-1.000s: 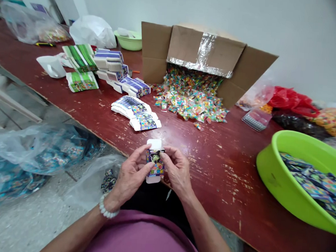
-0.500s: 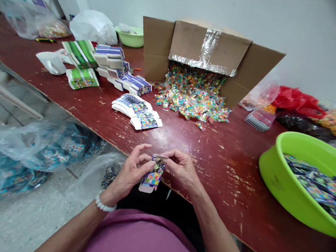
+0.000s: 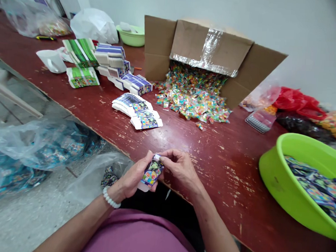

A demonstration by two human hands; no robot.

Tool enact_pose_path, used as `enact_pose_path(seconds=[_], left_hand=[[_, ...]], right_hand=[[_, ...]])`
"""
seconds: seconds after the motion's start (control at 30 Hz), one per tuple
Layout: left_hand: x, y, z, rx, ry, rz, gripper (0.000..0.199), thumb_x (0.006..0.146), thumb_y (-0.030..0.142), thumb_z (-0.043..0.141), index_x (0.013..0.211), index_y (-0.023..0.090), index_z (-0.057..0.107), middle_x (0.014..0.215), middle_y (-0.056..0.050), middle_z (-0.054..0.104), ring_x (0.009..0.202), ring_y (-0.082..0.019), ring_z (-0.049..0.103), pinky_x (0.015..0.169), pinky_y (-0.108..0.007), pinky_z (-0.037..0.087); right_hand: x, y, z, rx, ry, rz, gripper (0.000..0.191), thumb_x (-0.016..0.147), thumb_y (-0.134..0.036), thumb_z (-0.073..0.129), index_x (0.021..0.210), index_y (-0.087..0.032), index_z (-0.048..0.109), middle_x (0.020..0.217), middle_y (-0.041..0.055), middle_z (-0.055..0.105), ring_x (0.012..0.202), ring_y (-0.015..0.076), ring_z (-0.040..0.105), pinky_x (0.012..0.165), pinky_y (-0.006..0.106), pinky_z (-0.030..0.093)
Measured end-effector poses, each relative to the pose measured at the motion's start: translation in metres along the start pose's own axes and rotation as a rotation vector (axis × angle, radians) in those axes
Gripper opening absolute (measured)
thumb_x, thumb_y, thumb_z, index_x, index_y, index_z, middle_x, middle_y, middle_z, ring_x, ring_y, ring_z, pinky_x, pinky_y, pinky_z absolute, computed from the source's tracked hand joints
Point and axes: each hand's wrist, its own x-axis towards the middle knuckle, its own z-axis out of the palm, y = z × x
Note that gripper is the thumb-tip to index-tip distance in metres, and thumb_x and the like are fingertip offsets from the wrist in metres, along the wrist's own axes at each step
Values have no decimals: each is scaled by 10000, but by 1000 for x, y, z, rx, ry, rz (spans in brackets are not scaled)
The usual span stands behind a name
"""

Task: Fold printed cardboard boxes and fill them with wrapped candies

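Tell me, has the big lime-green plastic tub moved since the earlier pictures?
No. Against the clear ridged plastic tray on the dark red wooden table, the tub keeps its place; the whole view has shifted slightly.

The green tub at the right is cut off by the frame's edge. The front flap hides the back of the candy pile inside the big box. Fingers cover part of the small box; its words are too small to read.
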Motion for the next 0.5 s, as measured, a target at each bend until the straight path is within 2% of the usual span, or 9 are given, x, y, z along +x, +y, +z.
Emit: enact_pose_path(seconds=[0.1, 0.2, 0.33, 0.43, 0.5], left_hand=[[1, 0, -2, 85, 14, 29, 668, 883, 737, 420, 907, 118, 671, 656, -53, 646, 427, -125, 587, 407, -209, 416], [0, 1, -4, 131, 9, 78, 659, 892, 714, 439, 1030, 118, 684, 643, -33, 626, 423, -116, 575, 410, -204, 416], [-1, 3, -3, 95, 38, 80, 628, 897, 677, 477, 1309, 213, 573, 786, -29, 660, 461, -121, 585, 398, -219, 446], [2, 5, -1, 87, 87, 116, 561, 896, 608, 549, 1350, 280, 509, 959, -33, 666, 525, -109, 602, 433, -226, 486], [7, 8, -1, 59, 75, 137, 504, 898, 551, 588, 1319, 290, 497, 947, -17, 663, 575, -110, 622, 501, -227, 509]], right_hand=[[2, 0, 0, 118, -52, 75, 258, 785, -419, 755, 854, -182, 678, 681, 23, 708, 482, 157, 636, 446, 249, 473], [-2, -4, 0, 112, -69, 20, 237, 808, -417, 743, 862, -192, 691, 756, 29, 721, 552, 160, 647, 519, 276, 509], [-12, -6, 1, -119, -156, -187, 175, 903, -385, 650, 904, -232, 736, 1034, 48, 712, 840, 190, 674, 741, 322, 534], [-5, -1, -6, -348, -132, -331, 145, 907, -324, 648, 1002, -272, 745, 989, 32, 703, 908, 194, 651, 815, 321, 505], [12, 0, -23, -452, -101, -395, 165, 905, -315, 640, 1030, -276, 741, 982, 30, 704, 918, 196, 643, 844, 326, 493]])
